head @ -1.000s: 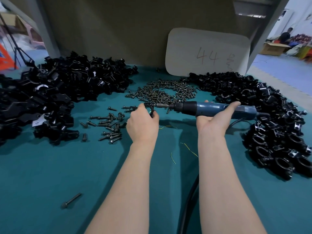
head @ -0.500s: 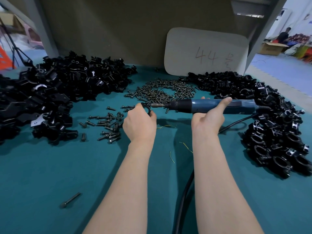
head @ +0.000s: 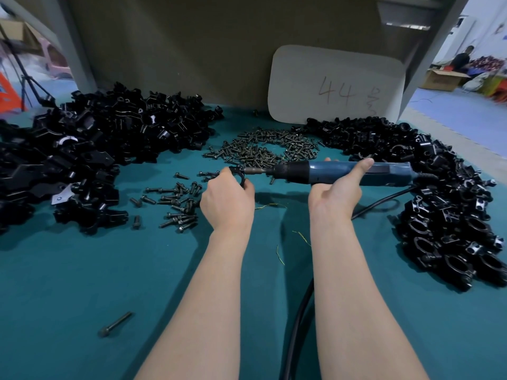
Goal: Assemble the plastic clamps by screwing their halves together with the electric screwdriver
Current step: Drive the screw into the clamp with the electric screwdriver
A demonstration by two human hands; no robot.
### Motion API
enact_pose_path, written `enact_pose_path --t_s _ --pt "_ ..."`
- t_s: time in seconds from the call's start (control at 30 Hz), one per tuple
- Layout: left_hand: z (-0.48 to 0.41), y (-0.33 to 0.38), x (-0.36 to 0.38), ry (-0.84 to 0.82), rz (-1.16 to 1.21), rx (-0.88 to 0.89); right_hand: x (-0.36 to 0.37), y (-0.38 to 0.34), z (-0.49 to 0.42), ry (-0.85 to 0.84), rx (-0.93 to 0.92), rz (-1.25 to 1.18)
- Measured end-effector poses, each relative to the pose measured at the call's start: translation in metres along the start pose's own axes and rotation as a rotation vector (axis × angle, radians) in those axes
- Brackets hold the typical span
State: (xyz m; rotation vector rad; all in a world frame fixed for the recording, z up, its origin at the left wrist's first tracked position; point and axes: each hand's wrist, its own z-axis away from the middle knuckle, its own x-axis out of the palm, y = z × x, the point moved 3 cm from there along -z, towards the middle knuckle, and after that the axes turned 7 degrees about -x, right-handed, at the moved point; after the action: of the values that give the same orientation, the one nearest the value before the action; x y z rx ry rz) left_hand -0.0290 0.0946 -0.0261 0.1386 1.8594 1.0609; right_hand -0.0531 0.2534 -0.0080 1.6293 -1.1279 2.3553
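Clamp: small black plastic clamp (head: 237,174), held in the air above the teal table top (head: 82,283), just in front of the screw heap.
Handling: judged light and stiff. The moulded plastic is probably smooth enough to twist under driver torque, and cracking is possible if it is overtightened.
Where to hold: best gripped on the curved outer body, with the fingers kept clear of the screw lug and bit.
Left hand: left hand (head: 227,200) is curled round the clamp, which is pinched at the fingertips.
Tool: blue electric screwdriver (head: 343,172) is held level, its metal bit (head: 253,170) pointed at the clamp. Contact looks made, but the seating cannot be told.
Right hand: right hand (head: 336,192) is wrapped round the screwdriver barrel from below, thumb laid over the top.
Cable: black power cable (head: 299,311) is run back along the table towards the person.
Screws: heap of dark metal screws (head: 263,149) behind the hands. Scattered loose screws (head: 178,204) lie left of the left hand.
Left pile: black plastic clamp halves (head: 96,149), well apart from the hands.
Right pile: black ring-shaped clamps (head: 439,209), seemingly assembled.
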Motion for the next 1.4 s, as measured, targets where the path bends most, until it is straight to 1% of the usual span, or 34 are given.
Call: enact_pose_path --t_s 0.37,0.6,0.83,1.03,1.23,1.3,1.37,1.4 --pt "0.0 0.001 0.0 -0.001 0.009 -0.016 0.001 0.004 0.002 -0.019 0.004 0.028" --pt "0.0 0.0 -0.001 0.022 0.009 -0.014 0.001 0.005 0.003 0.005 0.012 0.087" --pt "-0.002 0.0 -0.001 0.046 -0.005 -0.013 0.003 0.008 0.004 -0.026 0.006 0.035" --pt "-0.004 -0.002 0.002 0.034 0.025 -0.011 0.008 0.003 0.004 -0.134 -0.018 -0.068" --pt "-0.009 -0.006 0.002 -0.099 -0.046 -0.049 0.01 0.002 0.004 -0.267 0.005 -0.092" --pt "-0.013 -0.006 -0.006 -0.085 -0.063 -0.071 0.011 -0.003 0.002 -0.332 -0.006 -0.076" --pt "-0.019 -0.003 -0.016 -0.041 -0.067 -0.089 0.014 -0.008 0.002 -0.395 0.003 -0.119" --pt "-0.021 -0.002 -0.018 -0.046 -0.079 -0.091 0.014 -0.009 0.002 -0.411 0.005 -0.137"
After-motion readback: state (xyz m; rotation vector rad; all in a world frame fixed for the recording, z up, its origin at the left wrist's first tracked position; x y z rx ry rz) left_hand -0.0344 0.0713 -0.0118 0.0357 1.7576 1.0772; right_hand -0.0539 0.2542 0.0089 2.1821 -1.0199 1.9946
